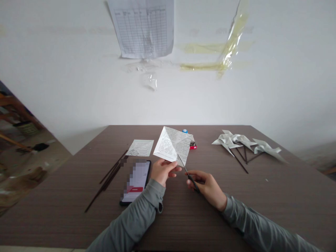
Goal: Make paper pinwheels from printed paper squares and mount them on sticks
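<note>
My left hand (165,170) pinches the lower edge of a square sheet of printed paper (168,145), which is held up above the table and shows diagonal creases. In my right hand (206,185) is a pair of scissors (193,182) with black handles. Their blades meet the paper at its lower right corner, along a crease; how far they have cut in I cannot tell. Behind the sheet, partly hidden, stand a red box (193,147) with small dark contents and a blue-and-white item (184,131).
Paper pinwheels (227,140) on dark sticks (240,164) lie at the right. On the left are several loose dark sticks (105,180), another printed sheet (140,147) and a phone (139,182). The brown table (168,224) meets a white wall (78,70).
</note>
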{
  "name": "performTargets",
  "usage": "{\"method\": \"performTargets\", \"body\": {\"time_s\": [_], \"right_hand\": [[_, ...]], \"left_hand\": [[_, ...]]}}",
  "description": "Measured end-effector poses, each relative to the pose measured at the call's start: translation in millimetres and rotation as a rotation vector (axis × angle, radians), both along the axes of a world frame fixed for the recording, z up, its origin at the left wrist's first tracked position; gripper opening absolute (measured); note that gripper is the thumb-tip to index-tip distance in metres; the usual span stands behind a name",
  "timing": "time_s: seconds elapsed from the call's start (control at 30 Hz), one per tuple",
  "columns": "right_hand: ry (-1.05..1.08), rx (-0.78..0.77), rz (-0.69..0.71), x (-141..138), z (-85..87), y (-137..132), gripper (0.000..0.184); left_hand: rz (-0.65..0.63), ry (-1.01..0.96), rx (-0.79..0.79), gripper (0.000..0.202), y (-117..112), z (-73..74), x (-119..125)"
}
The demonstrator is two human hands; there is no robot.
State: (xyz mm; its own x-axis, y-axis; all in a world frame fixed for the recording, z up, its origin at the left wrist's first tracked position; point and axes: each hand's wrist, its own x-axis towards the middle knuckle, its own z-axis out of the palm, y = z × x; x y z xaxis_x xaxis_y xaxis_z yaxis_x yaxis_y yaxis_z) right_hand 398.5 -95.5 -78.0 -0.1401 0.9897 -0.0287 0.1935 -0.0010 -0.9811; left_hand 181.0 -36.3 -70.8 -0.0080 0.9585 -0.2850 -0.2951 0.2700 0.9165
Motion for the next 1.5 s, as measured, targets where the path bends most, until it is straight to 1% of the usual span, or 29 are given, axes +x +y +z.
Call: {"method": "performTargets", "body": {"time_s": [0.13, 0.3, 0.67, 0.83, 0.93, 1.0, 1.1, 1.27, 1.33, 1.4, 1.5], "right_hand": [[-0.012, 0.002, 0.005, -1, 0.5, 0, 0.078], [-0.009, 0.018, -0.004, 0, -1.6, 0, 0.078], [0.003, 0.014, -0.014, -2, -4.9, 1, 0.078], [0.009, 0.018, -0.004, 0, -3.1, 2, 0.079], [0.015, 0.006, -0.013, 0, -1.7, 2, 0.08], [0.029, 0.005, -0.024, -1, -0.8, 2, 0.078], [0.055, 0.014, -0.032, -2, 0.5, 1, 0.075], [0.012, 0.008, -0.03, -1, 1.5, 1, 0.081], [0.012, 0.012, -0.025, -1, 0.8, 2, 0.08], [0.033, 0.017, -0.021, 0, -0.2, 2, 0.076], [0.038, 0.019, -0.023, 1, -1.9, 1, 0.074]], "left_hand": [[-0.017, -0.004, -0.005, 0.036, -1, -2.6, 1], [-0.019, -0.005, 0.001, 0.036, -2, -4.9, 3], [-0.013, -0.003, -0.011, 0.031, -2, -1.8, 4], [-0.018, 0.01, -0.002, 0.035, -3, -3.6, 4], [-0.038, 0.019, 0.007, 0.034, -4, -5.2, 5], [-0.05, 0.02, 0.007, 0.032, -4, -4.9, 5], [-0.054, 0.017, 0.002, 0.03, -6, -0.3, 7], [-0.033, 0.036, -0.035, 0.032, -12, 16.9, 13], [-0.021, 0.037, -0.049, 0.032, -14, 22.8, 15], [-0.015, 0.036, -0.053, 0.033, -15, 25.5, 15], [-0.026, 0.039, -0.055, 0.032, -14, 24.4, 14]]}}
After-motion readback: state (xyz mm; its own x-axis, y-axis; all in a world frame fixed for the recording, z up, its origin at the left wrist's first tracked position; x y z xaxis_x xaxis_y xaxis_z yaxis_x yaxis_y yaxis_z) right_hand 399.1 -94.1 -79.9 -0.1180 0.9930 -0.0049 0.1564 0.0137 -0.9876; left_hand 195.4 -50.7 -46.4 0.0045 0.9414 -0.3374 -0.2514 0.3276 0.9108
